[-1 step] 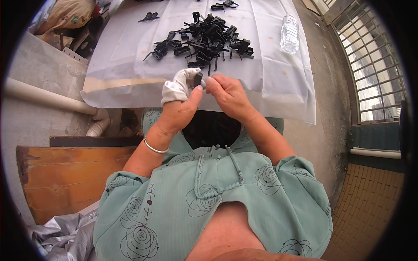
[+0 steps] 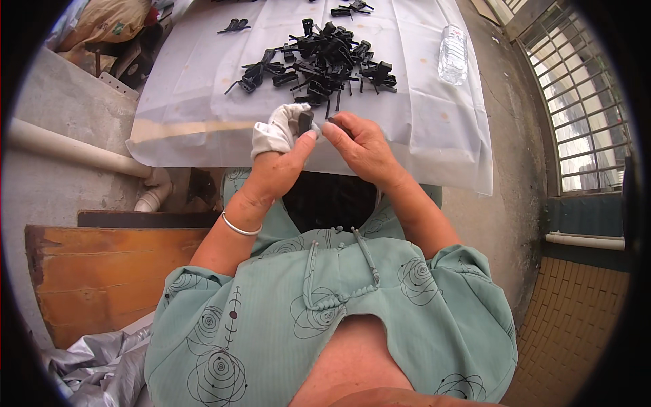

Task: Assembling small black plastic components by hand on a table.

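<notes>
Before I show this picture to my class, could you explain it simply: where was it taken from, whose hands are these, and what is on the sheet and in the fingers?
The camera sits on a person's head and looks down, so the forearms come in from below and edges bend. The left hand, its fingers wrapped in white cloth, pinches a small black part. The right hand meets it from the other side at that part. Ahead, a white plastic sheet holds a pile of black plastic parts and a clear water bottle lying on its side.
</notes>
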A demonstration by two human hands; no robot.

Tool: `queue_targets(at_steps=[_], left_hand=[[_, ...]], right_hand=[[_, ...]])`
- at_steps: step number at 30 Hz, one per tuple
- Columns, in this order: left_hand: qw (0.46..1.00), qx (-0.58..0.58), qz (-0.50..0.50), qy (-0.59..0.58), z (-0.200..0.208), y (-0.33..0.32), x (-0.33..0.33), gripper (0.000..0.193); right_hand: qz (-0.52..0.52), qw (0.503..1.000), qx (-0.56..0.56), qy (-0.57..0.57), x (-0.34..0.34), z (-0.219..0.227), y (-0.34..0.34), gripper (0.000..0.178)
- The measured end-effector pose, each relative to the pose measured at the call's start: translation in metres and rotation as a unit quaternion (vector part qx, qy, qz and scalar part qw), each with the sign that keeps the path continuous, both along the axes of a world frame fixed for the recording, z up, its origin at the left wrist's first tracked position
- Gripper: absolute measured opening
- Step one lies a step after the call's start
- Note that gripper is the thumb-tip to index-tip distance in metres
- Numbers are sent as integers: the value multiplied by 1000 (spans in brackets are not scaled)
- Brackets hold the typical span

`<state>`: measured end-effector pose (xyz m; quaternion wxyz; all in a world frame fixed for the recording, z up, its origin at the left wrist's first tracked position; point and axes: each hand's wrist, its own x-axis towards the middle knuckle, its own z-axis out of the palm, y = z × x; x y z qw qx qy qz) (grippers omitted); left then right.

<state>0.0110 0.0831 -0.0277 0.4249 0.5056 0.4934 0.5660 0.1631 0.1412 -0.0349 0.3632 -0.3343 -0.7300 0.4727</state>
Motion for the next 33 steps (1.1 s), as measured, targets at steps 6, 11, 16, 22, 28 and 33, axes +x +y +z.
queue_targets(at_steps=[6,11,16,22,28,33], left_hand=[[978,-77,-63,-186,4,-4,-4,31],[994,-60,-94,22,13,-9,-3,34],[989,-73,-127,-35,15,-12,-2,31],[969,-124,-184,-106,8,-15,-6,30],[968,-132,-135,-163,7,-15,-6,25],[992,-97,-82,-25,1,-14,-3,21]], right_hand=[[78,994,51,-58,13,-7,5,13],[43,999,4,3,6,1,2,12],[65,993,-74,65,-2,5,0,18],[50,996,-53,47,-2,0,-8,19],[66,998,-6,15,1,4,-9,28],[89,995,16,-34,-5,1,-9,29]])
